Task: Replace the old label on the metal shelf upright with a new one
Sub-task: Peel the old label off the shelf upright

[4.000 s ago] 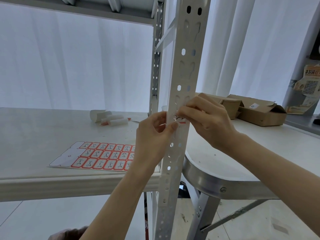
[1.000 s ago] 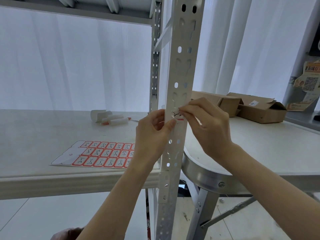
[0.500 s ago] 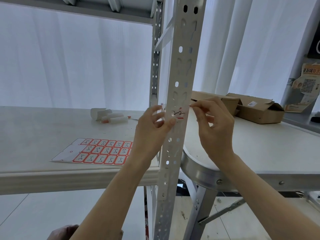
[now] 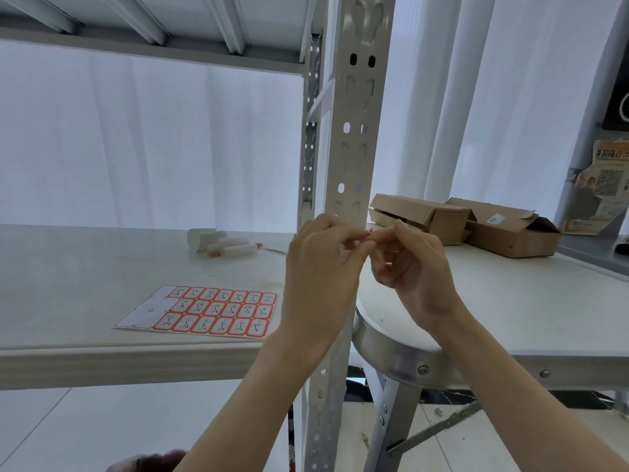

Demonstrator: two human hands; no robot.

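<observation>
White curtains (image 4: 170,137) hang across the far side of a bright storeroom. At near left a pale shelf board (image 4: 68,284) carries a flat sheet of red-bordered sticker labels (image 4: 211,313) and, farther back, a few white tubes with orange tips (image 4: 235,250). Brown cardboard boxes (image 4: 442,221) sit on the metal-rimmed table (image 4: 391,357) to the right. In the middle stands the perforated grey-white metal shelf upright (image 4: 354,131). Directly in front of it a person's left hand (image 4: 320,277) and right hand (image 4: 413,272) meet, the fingers of both curled. Their thumbs and forefingers pinch a small red-edged white label (image 4: 370,231), of which only a sliver shows between the fingertips. Whether it clings to the metal or hangs free cannot be told, since the left hand covers that stretch of the upright. The step appears to be the removal of the old sticker, the first half of the job. To do it well, the pinch should stay firm and the pull slow and low along the metal, so the paper comes away whole and leaves no torn scraps. The sticky side is best folded in on itself so it does not catch on the fingers. The fresh sticker from the sheet at left would then need a clean, flat strip between the punched holes. It should be set square and pressed from its middle outward.
</observation>
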